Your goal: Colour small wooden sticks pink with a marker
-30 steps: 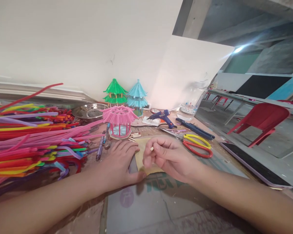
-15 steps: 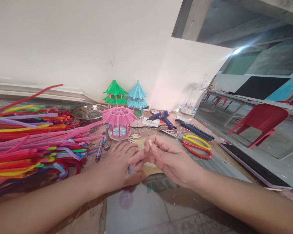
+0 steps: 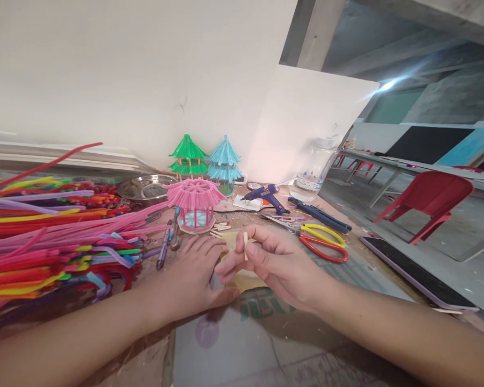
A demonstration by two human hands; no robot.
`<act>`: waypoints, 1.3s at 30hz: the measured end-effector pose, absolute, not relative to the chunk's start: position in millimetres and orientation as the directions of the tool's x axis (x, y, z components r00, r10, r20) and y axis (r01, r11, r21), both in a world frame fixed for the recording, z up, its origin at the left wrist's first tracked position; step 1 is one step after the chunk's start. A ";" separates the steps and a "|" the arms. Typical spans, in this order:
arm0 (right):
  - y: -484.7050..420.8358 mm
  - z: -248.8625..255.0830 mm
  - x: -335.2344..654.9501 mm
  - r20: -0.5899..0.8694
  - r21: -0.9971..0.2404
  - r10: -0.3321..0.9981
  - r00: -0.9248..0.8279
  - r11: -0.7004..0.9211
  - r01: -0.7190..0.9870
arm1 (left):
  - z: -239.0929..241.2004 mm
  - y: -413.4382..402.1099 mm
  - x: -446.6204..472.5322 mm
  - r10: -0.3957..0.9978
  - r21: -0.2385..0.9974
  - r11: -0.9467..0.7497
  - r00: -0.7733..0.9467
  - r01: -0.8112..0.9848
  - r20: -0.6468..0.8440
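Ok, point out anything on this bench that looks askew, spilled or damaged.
One red pipe cleaner arcs up out of the heaped pile, and short sticks lie scattered by the pink pavilion. Nothing looks broken.

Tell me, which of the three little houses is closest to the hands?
The pink house. It stands in front, just past the left hand, while the green house and the blue house stand farther back by the wall.

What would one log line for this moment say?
left hand: flat on tan card | right hand: pinching short wooden stick upright | nearby: pink pavilion model, scissors, pipe cleaners
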State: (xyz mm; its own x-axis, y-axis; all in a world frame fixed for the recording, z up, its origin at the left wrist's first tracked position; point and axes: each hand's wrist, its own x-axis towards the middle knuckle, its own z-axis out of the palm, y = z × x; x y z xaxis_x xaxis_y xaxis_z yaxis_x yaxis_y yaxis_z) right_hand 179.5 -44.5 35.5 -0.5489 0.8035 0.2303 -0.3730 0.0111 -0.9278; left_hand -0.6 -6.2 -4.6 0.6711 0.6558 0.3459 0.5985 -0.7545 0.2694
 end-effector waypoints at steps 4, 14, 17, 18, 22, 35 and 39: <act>-42.9 33.9 178.5 0.256 -0.923 0.812 -0.525 0.045 -0.381 | -6.8 -5.4 -1.4 0.653 0.278 -0.756 0.663 0.592 0.365; -39.8 28.3 178.8 0.314 -0.925 0.812 -0.492 0.146 -0.350 | -4.3 -6.9 -0.2 0.668 0.294 -0.744 0.666 0.600 0.333; -35.0 28.1 183.9 0.292 -0.940 0.815 -0.500 0.150 -0.305 | -1.5 -8.3 0.9 0.679 0.298 -0.734 0.659 0.610 0.324; -32.7 28.7 186.0 0.292 -0.945 0.814 -0.502 0.166 -0.281 | -0.8 -8.5 1.0 0.689 0.304 -0.725 0.655 0.618 0.311; -22.8 31.0 192.6 0.265 -0.964 0.816 -0.514 0.208 -0.167 | -0.8 -8.5 -0.2 0.706 0.315 -0.708 0.646 0.632 0.290; -11.6 10.4 193.6 0.302 -0.465 0.721 -0.623 0.682 0.564 | 0.0 -8.7 -0.5 0.714 0.277 -0.700 0.651 0.658 0.259; -15.6 10.1 193.2 0.397 -0.140 0.602 -0.693 0.786 0.602 | -1.6 -8.9 -0.5 0.714 0.270 -0.700 0.644 0.661 0.274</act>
